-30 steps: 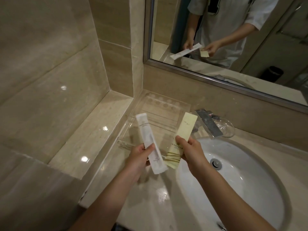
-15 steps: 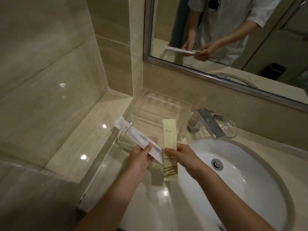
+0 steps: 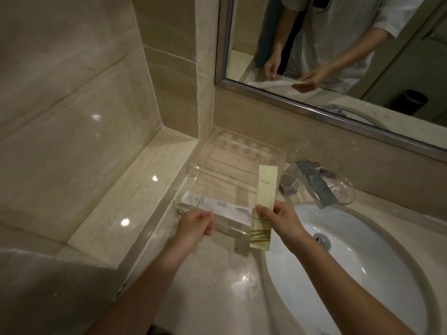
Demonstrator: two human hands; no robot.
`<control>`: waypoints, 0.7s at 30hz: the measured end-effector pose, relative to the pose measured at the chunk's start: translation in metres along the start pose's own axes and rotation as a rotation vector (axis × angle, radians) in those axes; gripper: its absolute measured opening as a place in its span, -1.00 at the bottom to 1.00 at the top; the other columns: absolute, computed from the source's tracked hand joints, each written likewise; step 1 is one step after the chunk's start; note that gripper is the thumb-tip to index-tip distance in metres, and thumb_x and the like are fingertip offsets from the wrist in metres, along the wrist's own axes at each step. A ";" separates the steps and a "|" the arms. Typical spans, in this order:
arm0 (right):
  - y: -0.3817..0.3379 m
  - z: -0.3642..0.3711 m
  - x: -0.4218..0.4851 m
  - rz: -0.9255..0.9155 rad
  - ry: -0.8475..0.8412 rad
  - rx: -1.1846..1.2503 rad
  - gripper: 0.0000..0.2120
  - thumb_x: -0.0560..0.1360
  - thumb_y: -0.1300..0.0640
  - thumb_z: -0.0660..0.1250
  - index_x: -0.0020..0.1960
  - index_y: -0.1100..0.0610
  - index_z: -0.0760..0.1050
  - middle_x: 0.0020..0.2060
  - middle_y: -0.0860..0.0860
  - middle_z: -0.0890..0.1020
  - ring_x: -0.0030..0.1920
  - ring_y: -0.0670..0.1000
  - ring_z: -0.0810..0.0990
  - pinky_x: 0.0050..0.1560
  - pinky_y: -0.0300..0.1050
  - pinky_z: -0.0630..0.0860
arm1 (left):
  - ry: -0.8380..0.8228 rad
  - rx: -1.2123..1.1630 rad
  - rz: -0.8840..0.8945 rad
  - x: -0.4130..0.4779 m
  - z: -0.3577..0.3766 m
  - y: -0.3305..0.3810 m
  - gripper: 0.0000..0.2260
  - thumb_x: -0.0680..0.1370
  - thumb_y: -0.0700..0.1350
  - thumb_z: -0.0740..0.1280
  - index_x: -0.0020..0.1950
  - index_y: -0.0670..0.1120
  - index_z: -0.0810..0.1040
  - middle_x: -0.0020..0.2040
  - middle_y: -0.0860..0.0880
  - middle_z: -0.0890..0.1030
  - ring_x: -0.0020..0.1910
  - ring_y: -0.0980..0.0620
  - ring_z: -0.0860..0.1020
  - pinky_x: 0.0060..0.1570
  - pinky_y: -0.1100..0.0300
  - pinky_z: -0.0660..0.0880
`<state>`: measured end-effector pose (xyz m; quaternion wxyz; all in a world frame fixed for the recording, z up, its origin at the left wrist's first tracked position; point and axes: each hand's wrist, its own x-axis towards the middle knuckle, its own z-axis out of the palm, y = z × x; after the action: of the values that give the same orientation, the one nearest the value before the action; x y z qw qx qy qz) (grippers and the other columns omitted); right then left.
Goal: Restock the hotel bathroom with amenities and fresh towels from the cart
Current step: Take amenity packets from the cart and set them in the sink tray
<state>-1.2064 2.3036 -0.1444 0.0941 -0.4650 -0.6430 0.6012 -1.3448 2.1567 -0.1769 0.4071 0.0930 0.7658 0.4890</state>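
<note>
A clear acrylic amenity tray (image 3: pixel 244 151) sits on the counter in the corner under the mirror. A white wrapped packet (image 3: pixel 225 210) lies flat and crosswise in the tray's front section. My left hand (image 3: pixel 196 226) hovers at the tray's front wall just below that packet, fingers loosely curled; in the mirror it is off the packet. My right hand (image 3: pixel 284 220) pinches a long pale yellow-green packet (image 3: pixel 264 189) by its middle, holding it lengthwise over the tray's right side and front edge.
A white sink basin (image 3: pixel 362 262) lies right of the tray, with a chrome faucet (image 3: pixel 312 182) and a clear glass dish (image 3: pixel 341 189) behind it. A raised marble ledge (image 3: pixel 135 194) and tiled wall border the left. The mirror (image 3: pixel 338 56) reflects me.
My left hand swung the white packet from upright to crosswise, laid it in the tray's front section and came off it. The yellow-green packet turned straighter and moved slightly toward the tray.
</note>
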 end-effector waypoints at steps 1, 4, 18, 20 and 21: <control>0.001 -0.003 0.003 0.006 0.001 -0.018 -0.88 0.53 0.19 0.30 0.02 0.22 0.55 -0.15 0.02 0.63 -0.12 0.01 0.62 -0.16 -0.18 0.55 | 0.027 0.180 0.128 0.002 -0.002 -0.003 -0.83 0.56 -0.10 0.27 -0.21 -0.09 0.54 -0.30 -0.01 0.57 -0.35 0.09 0.52 -0.28 0.20 0.42; 0.005 -0.011 0.010 0.007 -0.005 -0.100 -0.92 0.54 0.17 0.30 -0.04 0.18 0.54 -0.16 0.01 0.63 -0.11 0.02 0.62 -0.19 -0.21 0.54 | 0.089 0.628 0.478 0.012 -0.006 -0.011 -0.87 0.56 -0.05 0.26 0.05 -0.03 0.52 -0.01 0.04 0.54 0.00 0.07 0.51 -0.02 0.19 0.44; 0.014 0.022 0.040 0.015 -0.083 -0.557 -0.77 0.52 0.14 0.29 -0.01 0.32 0.56 -0.13 0.16 0.62 -0.10 0.13 0.60 -0.06 0.03 0.54 | -0.186 1.256 0.514 0.039 0.005 -0.034 -0.49 0.62 0.15 -0.07 0.53 0.11 -0.17 0.56 0.03 -0.12 0.54 0.00 -0.14 0.46 -0.02 -0.15; 0.016 0.024 0.042 0.016 -0.083 -0.610 -0.77 0.52 0.14 0.28 -0.01 0.31 0.55 -0.14 0.16 0.61 -0.14 0.10 0.57 -0.08 0.00 0.53 | -0.197 1.261 0.502 0.039 0.005 -0.036 -0.48 0.62 0.16 -0.07 0.53 0.12 -0.17 0.56 0.03 -0.13 0.54 -0.01 -0.14 0.46 -0.03 -0.13; 0.018 0.025 0.041 0.013 -0.081 -0.621 -0.77 0.53 0.13 0.27 -0.01 0.31 0.55 -0.14 0.15 0.60 -0.15 0.09 0.56 -0.09 -0.01 0.52 | -0.196 1.267 0.500 0.039 0.006 -0.036 -0.48 0.62 0.17 -0.07 0.53 0.12 -0.17 0.56 0.03 -0.12 0.54 -0.01 -0.14 0.47 -0.04 -0.12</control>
<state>-1.2374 2.3131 -0.1839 -0.0819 -0.4514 -0.7962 0.3945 -1.3565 2.1638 -0.2290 0.2166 0.5308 0.8192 0.0155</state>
